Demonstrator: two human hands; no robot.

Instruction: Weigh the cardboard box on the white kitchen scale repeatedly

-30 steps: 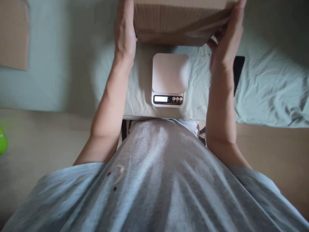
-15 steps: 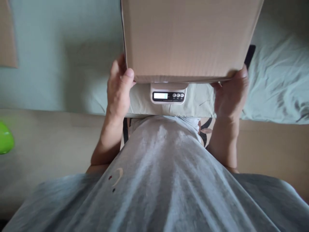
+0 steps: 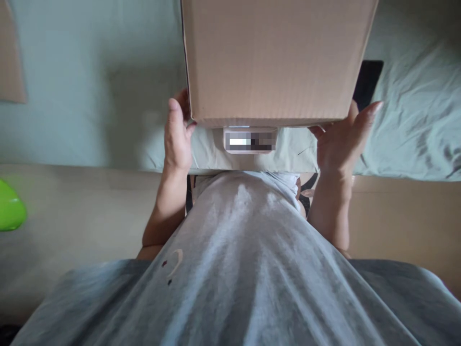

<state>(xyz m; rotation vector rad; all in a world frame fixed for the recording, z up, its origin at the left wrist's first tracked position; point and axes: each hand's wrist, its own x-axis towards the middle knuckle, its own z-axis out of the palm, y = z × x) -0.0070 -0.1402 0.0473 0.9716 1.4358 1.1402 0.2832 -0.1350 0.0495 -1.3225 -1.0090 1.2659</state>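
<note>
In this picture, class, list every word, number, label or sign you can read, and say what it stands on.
None can be read.
Scale display: a lit strip, digits blurred out.
Marks beside the display: blurred, unreadable.
Cardboard box: plain face, no print or label showing.
Grey shirt: a small crescent motif with dots, no letters.
Black object behind the box: nothing legible.

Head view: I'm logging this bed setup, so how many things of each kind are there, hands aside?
Cardboard box: 1
Flat cardboard piece: 1
Scale: 1
Black flat thing: 1
Green thing: 1
Total: 5
</note>
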